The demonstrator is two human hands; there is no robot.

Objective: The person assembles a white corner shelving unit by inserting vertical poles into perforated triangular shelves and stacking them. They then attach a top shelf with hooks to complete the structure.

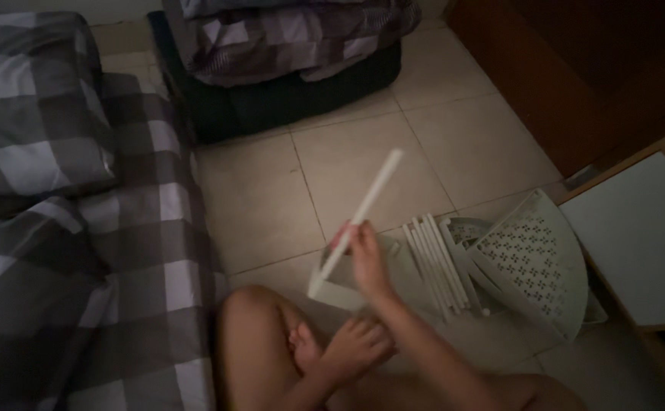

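Observation:
My right hand point(364, 257) is shut around a long white plastic tube point(377, 185), holding it slanted above the tiled floor with its upper end pointing up and to the right. The tube's lower end hangs over a pale plastic shelf panel point(342, 293) lying on the floor. I sit cross-legged, with a bare knee point(255, 323) and a foot point(351, 348) below the hand. My left hand is out of sight.
Several white tubes point(437, 265) lie side by side on the floor next to stacked perforated quarter-round shelf panels point(534, 262). A checked duvet point(66, 198) lies at left. A dark bag point(287, 99) with checked cloth on it stands at the top, and a white-topped cabinet point(641, 236) at right.

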